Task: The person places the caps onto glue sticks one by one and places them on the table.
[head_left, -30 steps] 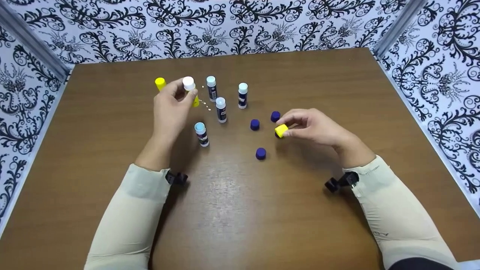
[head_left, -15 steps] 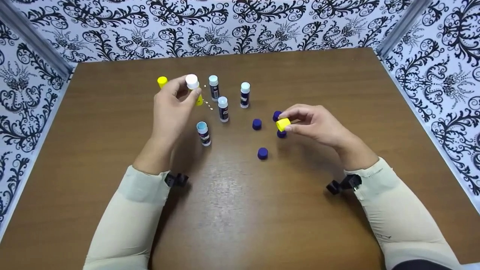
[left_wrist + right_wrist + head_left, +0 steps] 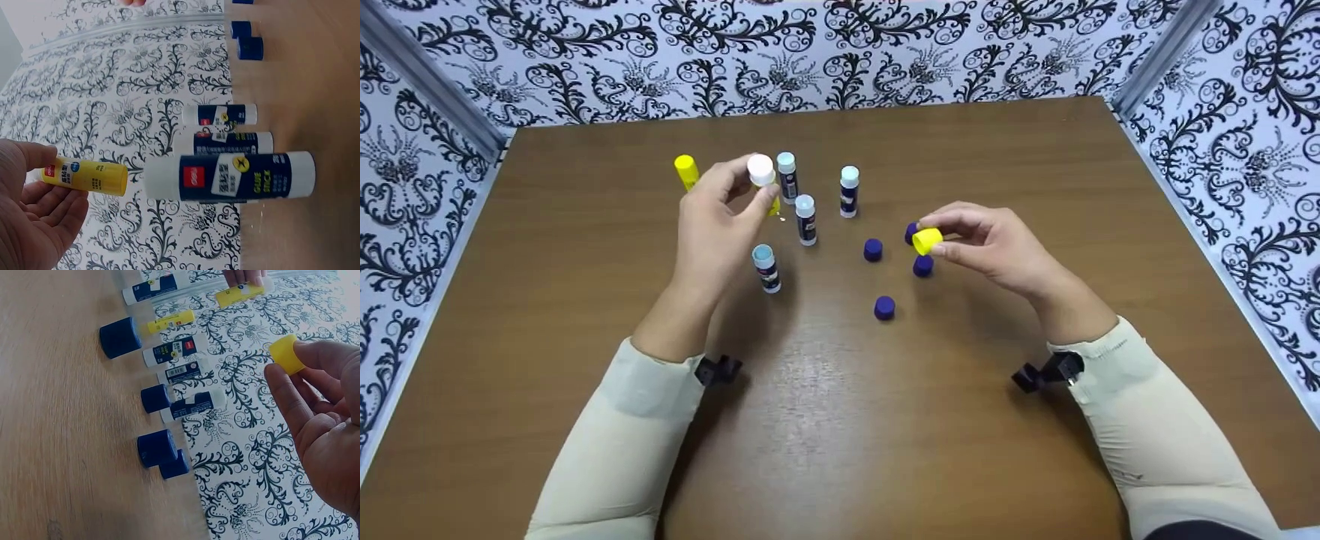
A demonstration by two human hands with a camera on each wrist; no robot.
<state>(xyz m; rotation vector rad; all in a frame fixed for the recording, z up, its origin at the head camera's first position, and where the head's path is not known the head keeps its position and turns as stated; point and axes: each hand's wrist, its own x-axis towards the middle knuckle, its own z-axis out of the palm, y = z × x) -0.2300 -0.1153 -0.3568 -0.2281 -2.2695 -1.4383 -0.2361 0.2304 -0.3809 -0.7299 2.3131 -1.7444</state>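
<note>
Up off the table, my left hand (image 3: 712, 240) grips a yellow glue stick (image 3: 93, 176) between thumb and fingers, its white end (image 3: 761, 169) uppermost. My right hand (image 3: 997, 244) pinches a small yellow cap (image 3: 928, 241) by thumb and fingertips, over the dark blue caps. The cap is tilted, and a gap separates it from the glue stick. Blue glue sticks with pale tops stand upright between the hands, one (image 3: 805, 220) near the left fingertips and another (image 3: 766, 268) nearer me. Behind the left hand, a second yellow glue stick (image 3: 686, 171) is partly hidden.
Two more blue glue sticks stand farther back, one (image 3: 787, 176) beside the left hand and one (image 3: 849, 191) to its right. Several dark blue caps, including one (image 3: 873, 250) and a nearer one (image 3: 884, 307), lie on the brown table (image 3: 825, 420). Patterned walls (image 3: 840, 60) enclose it.
My left hand has moved to the right with the yellow glue stick. The right hand has risen slightly and tipped the yellow cap, uncovering more of a dark blue cap below.
</note>
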